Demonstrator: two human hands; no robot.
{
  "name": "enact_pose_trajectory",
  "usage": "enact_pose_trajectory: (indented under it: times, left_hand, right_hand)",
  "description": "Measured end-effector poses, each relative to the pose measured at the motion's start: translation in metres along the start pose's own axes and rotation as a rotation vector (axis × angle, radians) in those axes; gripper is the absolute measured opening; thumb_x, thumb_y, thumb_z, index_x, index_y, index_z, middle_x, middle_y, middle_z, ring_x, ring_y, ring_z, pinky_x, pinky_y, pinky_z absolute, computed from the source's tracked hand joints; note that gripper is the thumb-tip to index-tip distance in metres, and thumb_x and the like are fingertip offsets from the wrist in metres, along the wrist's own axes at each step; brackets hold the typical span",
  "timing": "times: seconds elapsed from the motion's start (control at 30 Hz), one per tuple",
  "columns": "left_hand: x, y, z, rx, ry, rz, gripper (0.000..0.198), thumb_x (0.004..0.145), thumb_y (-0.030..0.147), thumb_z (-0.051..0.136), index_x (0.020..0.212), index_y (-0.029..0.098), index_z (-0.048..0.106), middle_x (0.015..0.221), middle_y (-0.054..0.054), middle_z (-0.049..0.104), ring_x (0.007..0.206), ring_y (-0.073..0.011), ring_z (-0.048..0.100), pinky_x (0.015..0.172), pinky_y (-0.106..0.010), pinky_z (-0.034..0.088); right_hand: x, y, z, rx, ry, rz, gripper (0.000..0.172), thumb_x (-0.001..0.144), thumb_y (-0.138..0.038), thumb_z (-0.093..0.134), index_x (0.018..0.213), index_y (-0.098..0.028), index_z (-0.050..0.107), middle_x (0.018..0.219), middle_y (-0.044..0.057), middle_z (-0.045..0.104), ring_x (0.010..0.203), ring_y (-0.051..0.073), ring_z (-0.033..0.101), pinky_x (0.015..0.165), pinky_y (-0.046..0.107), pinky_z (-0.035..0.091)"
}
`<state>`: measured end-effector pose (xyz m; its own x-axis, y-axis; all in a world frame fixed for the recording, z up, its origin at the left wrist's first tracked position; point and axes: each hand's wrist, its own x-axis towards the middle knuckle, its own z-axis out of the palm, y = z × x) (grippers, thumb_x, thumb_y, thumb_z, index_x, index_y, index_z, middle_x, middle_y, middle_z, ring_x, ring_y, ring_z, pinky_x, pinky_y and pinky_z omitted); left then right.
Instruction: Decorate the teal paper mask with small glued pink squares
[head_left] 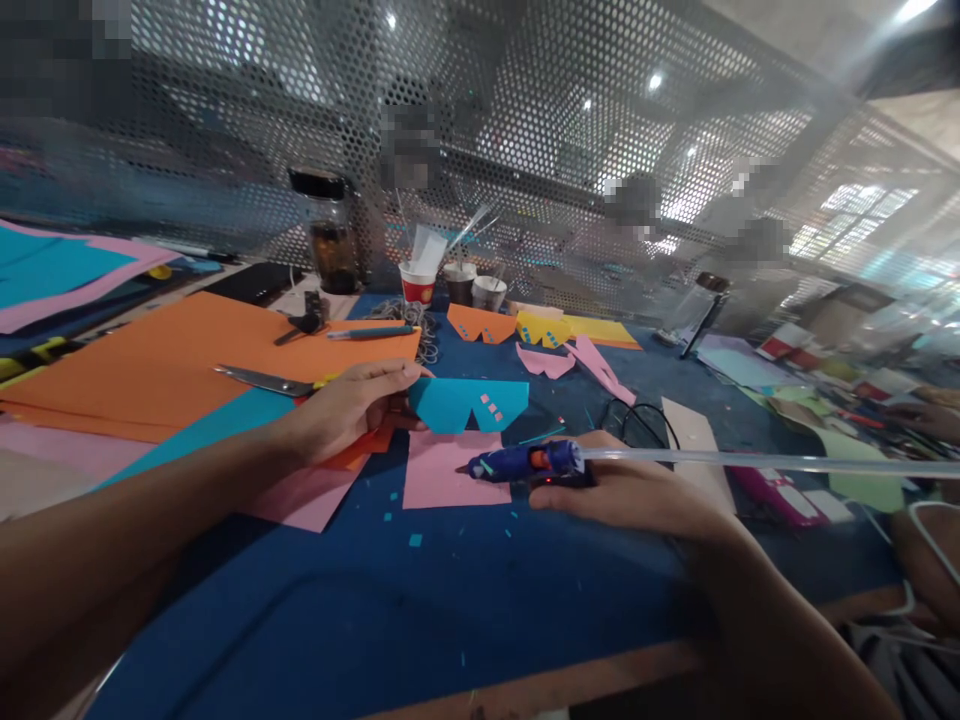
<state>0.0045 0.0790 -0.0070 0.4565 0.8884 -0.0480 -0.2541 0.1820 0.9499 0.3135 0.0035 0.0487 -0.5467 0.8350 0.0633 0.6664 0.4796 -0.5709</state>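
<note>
My left hand pinches the left end of a blue paper cutout, a strip with a notch in its lower edge and small pink squares on its right half. Beneath the cutout lies a pink paper rectangle on the blue table. In my right hand is a blue glue gun, its tip pointing left over the pink rectangle. A long clear glue stick runs out of its back to the right. Small blue paper squares lie scattered nearby.
Scissors lie on orange sheets to the left. Finished-looking orange and yellow cutouts lie farther back. Paper cups and a jar stand before a perforated metal screen. A pink box cutter-like object is at right.
</note>
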Motion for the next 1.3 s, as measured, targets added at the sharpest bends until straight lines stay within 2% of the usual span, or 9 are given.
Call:
enact_pose_trajectory:
  times: [0.1, 0.2, 0.33, 0.43, 0.57, 0.63, 0.8, 1.03, 1.3]
  left_hand:
    - [-0.001, 0.000, 0.002, 0.009, 0.021, 0.002, 0.021, 0.098, 0.030, 0.058, 0.104, 0.015, 0.071, 0.092, -0.009, 0.078, 0.083, -0.0215, 0.073, 0.079, -0.035, 0.061]
    - [-0.001, 0.001, 0.005, 0.027, 0.054, 0.005, 0.019, 0.097, 0.030, 0.058, 0.101, 0.017, 0.072, 0.091, -0.009, 0.077, 0.084, -0.0220, 0.072, 0.077, -0.034, 0.061]
    - [-0.001, 0.004, 0.004, 0.044, 0.006, -0.006, 0.024, 0.098, 0.033, 0.054, 0.103, 0.019, 0.072, 0.090, -0.008, 0.077, 0.087, -0.0240, 0.072, 0.082, -0.037, 0.059]
    - [-0.001, 0.005, 0.002, 0.041, -0.001, -0.022, 0.025, 0.098, 0.035, 0.053, 0.105, 0.020, 0.072, 0.086, -0.007, 0.077, 0.087, -0.0242, 0.073, 0.083, -0.038, 0.059]
    - [-0.003, 0.007, 0.005, 0.055, -0.012, -0.023, 0.023, 0.097, 0.035, 0.055, 0.108, 0.021, 0.071, 0.089, -0.006, 0.078, 0.087, -0.0233, 0.073, 0.081, -0.035, 0.058]
    - [-0.004, 0.007, 0.006, 0.065, -0.022, -0.023, 0.024, 0.097, 0.035, 0.056, 0.109, 0.021, 0.071, 0.093, -0.007, 0.078, 0.087, -0.0235, 0.073, 0.081, -0.036, 0.059]
    - [-0.006, 0.009, 0.009, 0.065, -0.012, -0.039, 0.023, 0.097, 0.034, 0.057, 0.110, 0.021, 0.070, 0.093, -0.007, 0.078, 0.087, -0.0237, 0.073, 0.082, -0.037, 0.059]
    - [-0.006, 0.008, 0.009, 0.072, 0.030, -0.055, 0.022, 0.095, 0.033, 0.060, 0.110, 0.020, 0.071, 0.091, -0.007, 0.076, 0.083, -0.0215, 0.071, 0.080, -0.037, 0.059]
    - [-0.005, 0.008, 0.010, 0.093, 0.020, -0.035, 0.021, 0.095, 0.034, 0.061, 0.106, 0.021, 0.073, 0.086, -0.006, 0.075, 0.082, -0.0216, 0.070, 0.080, -0.037, 0.058]
  right_hand:
    - [-0.001, -0.002, 0.003, 0.050, 0.002, 0.057, 0.018, 0.088, -0.044, 0.072, 0.089, -0.027, 0.078, 0.068, -0.004, 0.062, 0.057, 0.012, 0.055, 0.047, 0.022, 0.041]
    - [0.001, -0.001, 0.010, 0.113, 0.068, 0.038, 0.019, 0.088, -0.042, 0.071, 0.085, -0.024, 0.074, 0.069, -0.004, 0.061, 0.059, 0.012, 0.055, 0.048, 0.022, 0.041]
    - [0.003, -0.003, 0.021, 0.169, 0.132, 0.032, 0.019, 0.090, -0.041, 0.069, 0.090, -0.022, 0.070, 0.070, -0.003, 0.061, 0.062, 0.014, 0.055, 0.051, 0.022, 0.042]
    - [0.005, -0.010, 0.026, 0.184, 0.165, 0.030, 0.020, 0.092, -0.040, 0.066, 0.088, -0.020, 0.065, 0.066, -0.004, 0.057, 0.057, 0.011, 0.050, 0.049, 0.021, 0.038]
    - [0.008, -0.014, 0.032, 0.105, 0.227, -0.091, 0.014, 0.089, -0.029, 0.069, 0.097, -0.020, 0.063, 0.075, -0.002, 0.062, 0.061, 0.011, 0.055, 0.056, 0.021, 0.039]
    - [0.008, -0.010, 0.036, 0.036, 0.248, -0.176, 0.021, 0.086, -0.020, 0.070, 0.105, -0.021, 0.063, 0.086, -0.001, 0.067, 0.067, 0.012, 0.060, 0.062, 0.022, 0.041]
    - [0.007, 0.000, 0.042, -0.037, 0.197, -0.206, 0.038, 0.081, -0.009, 0.065, 0.115, -0.024, 0.058, 0.100, 0.001, 0.070, 0.073, 0.015, 0.065, 0.066, 0.024, 0.042]
    - [0.007, -0.007, 0.039, -0.113, 0.150, -0.218, 0.037, 0.089, -0.012, 0.057, 0.124, -0.025, 0.055, 0.108, 0.003, 0.069, 0.085, 0.018, 0.067, 0.071, 0.026, 0.043]
    - [0.009, -0.006, 0.044, -0.119, 0.138, -0.217, 0.032, 0.092, -0.016, 0.055, 0.122, -0.023, 0.055, 0.111, 0.005, 0.068, 0.087, 0.018, 0.067, 0.072, 0.028, 0.044]
